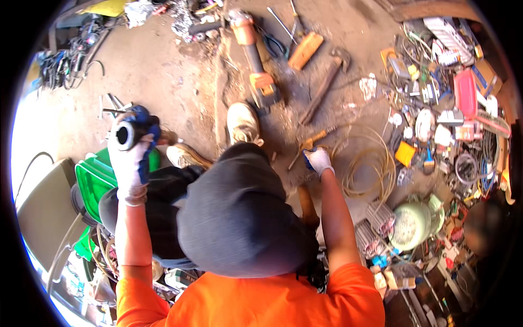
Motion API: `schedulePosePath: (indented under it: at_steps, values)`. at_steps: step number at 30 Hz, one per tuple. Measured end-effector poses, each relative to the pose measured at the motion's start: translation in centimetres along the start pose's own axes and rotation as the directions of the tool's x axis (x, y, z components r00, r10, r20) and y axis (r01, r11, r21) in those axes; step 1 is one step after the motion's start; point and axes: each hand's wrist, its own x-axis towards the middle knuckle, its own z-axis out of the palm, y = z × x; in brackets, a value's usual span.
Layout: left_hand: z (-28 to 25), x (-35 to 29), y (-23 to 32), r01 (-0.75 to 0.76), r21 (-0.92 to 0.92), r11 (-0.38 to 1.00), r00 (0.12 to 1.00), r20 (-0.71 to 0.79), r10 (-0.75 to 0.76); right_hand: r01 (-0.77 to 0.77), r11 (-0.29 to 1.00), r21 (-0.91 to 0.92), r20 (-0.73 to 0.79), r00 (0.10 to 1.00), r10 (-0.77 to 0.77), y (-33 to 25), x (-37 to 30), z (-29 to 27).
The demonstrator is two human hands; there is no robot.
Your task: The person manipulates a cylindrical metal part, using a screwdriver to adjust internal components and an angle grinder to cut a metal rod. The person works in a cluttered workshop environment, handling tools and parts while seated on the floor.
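Note:
In my left hand (131, 163), in a white and blue work glove, is a dark cylindrical machine part (143, 121) with a pale ring around its round opening. The fingers wrap round its side, and the opening faces up. My right hand (319, 160), gloved the same way, is low over the floor with its fingers curled. Just beyond it lies an orange air blow gun (309, 143) with a thin nozzle. Whether the hand touches the gun, or holds something small, is hidden. A coiled yellowish hose (348, 173) lies to the right.
Ahead on the floor are an orange-and-black cordless angle grinder (253, 62), an orange block-shaped piece (306, 50) and a hammer (326, 87). A green plastic bin (90, 182) stands at left. Clutter, including a pale green motor (411, 224), fills the right side.

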Motion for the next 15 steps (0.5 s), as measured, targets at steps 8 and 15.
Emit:
schedulePosePath:
  at_steps: [8,15]
  values:
    - [1.2,0.3,-1.0,0.188,-0.204,0.961,0.982,0.027,-0.186,0.535,0.802,0.266,-0.417,0.814,-0.404,-19.6,13.0,-10.0]
    - [0.2,1.2,-3.5,0.232,-0.177,0.956,0.970,-0.026,-0.240,0.084,0.839,-0.537,-0.470,0.796,-0.381,-32.0,22.6,-14.5]
